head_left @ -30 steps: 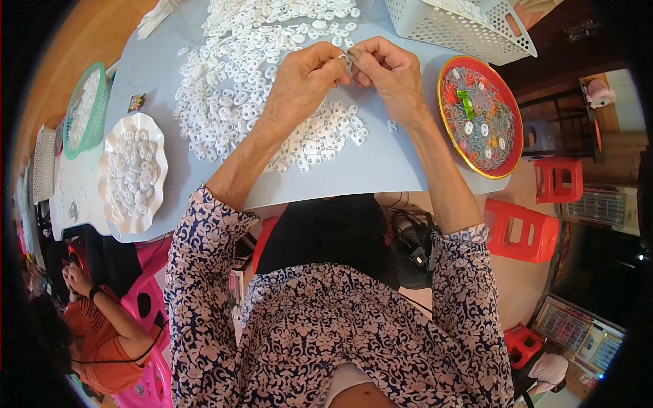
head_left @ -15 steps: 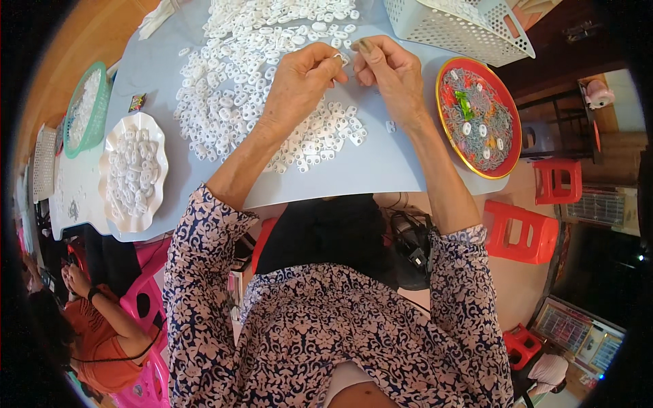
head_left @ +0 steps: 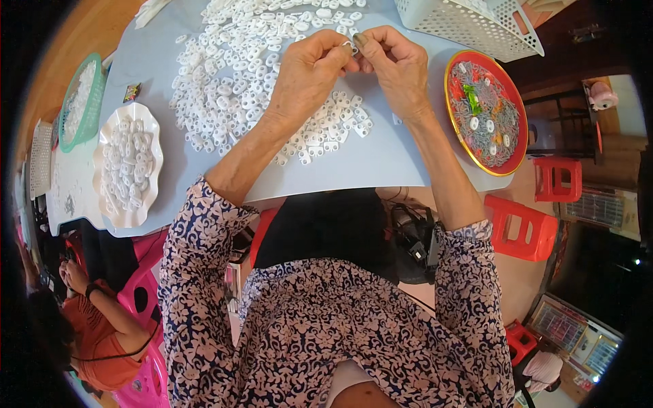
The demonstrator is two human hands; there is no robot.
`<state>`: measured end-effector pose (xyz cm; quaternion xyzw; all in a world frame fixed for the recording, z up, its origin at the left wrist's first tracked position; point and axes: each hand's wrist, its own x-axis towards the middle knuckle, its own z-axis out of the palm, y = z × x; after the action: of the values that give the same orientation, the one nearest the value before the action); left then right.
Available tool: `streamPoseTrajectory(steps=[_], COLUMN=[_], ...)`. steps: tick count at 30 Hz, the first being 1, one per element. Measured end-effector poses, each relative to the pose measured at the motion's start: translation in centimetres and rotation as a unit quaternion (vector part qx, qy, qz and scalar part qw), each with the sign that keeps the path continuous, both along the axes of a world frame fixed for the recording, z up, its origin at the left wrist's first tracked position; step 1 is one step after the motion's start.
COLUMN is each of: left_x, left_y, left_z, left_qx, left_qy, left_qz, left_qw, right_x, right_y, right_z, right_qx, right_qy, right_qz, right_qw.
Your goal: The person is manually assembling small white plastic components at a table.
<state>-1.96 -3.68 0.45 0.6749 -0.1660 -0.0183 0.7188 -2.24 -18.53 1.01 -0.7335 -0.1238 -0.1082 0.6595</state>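
My left hand pinches a small white plastic piece between thumb and fingertips. Against it, the thumb and fingers of my right hand are pressed together; whatever they hold is hidden or too small to name. The fingertips of both hands meet above the pale blue-grey table. A wide heap of similar white pieces with holes spreads beneath and left of my left hand. Right of my right hand sits a red round tray with a gold rim, holding many small grey parts and some white pieces.
At the left stand a scalloped white dish of white pieces and a green basket. A white perforated basket occupies the far right. Red stools stand beyond the table's right side. Another person sits at lower left.
My hands have drawn together, the right one moving in until its fingertips meet the white piece in my left hand. The whole view has shifted slightly.
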Motion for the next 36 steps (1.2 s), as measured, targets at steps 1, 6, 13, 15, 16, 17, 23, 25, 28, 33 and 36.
streamPoseTrajectory(steps=[1,6,13,15,16,17,23,25,28,33,36], left_x=[0.0,0.6,1.0,1.6,1.9,2.1,2.5,2.5,2.4,2.4,2.2], left_y=[-0.1,-0.1,0.5,0.9,1.3,1.7,3.4,3.2,2.0,1.2,1.3], left_z=[0.0,-0.2,0.2,0.2,0.6,0.8,0.8,0.6,0.4,-1.0,-1.1], left_qx=[-0.003,-0.008,0.012,0.015,0.046,0.077,0.220,0.274,0.309,0.403,0.377], left_qy=[0.007,0.022,0.002,-0.009,-0.032,-0.055,-0.239,-0.294,-0.348,-0.360,-0.341], left_qz=[0.006,0.001,-0.015,-0.024,-0.004,0.017,0.048,0.043,0.049,0.030,0.040], left_qw=[1.000,1.000,1.000,1.000,0.998,0.995,0.944,0.914,0.884,0.841,0.860], right_x=[0.0,0.0,0.3,0.3,0.2,0.2,0.4,0.8,0.8,0.6,0.5], right_y=[0.0,-0.2,-0.4,-0.5,-0.4,-0.4,-1.1,-1.3,-1.5,-1.3,-1.3], right_z=[-0.1,-0.3,-0.3,-0.2,0.0,0.1,0.1,-0.2,-0.4,-0.1,-0.1], right_qx=[-0.001,-0.010,0.001,-0.003,0.027,0.058,0.109,0.086,0.052,0.047,0.072], right_qy=[-0.009,-0.016,-0.010,-0.012,0.012,0.036,0.072,0.056,0.041,0.043,0.038], right_qz=[-0.005,-0.015,0.010,0.014,0.008,0.002,0.008,0.008,0.005,0.006,0.013], right_qw=[1.000,1.000,1.000,1.000,1.000,0.998,0.991,0.995,0.998,0.998,0.997])
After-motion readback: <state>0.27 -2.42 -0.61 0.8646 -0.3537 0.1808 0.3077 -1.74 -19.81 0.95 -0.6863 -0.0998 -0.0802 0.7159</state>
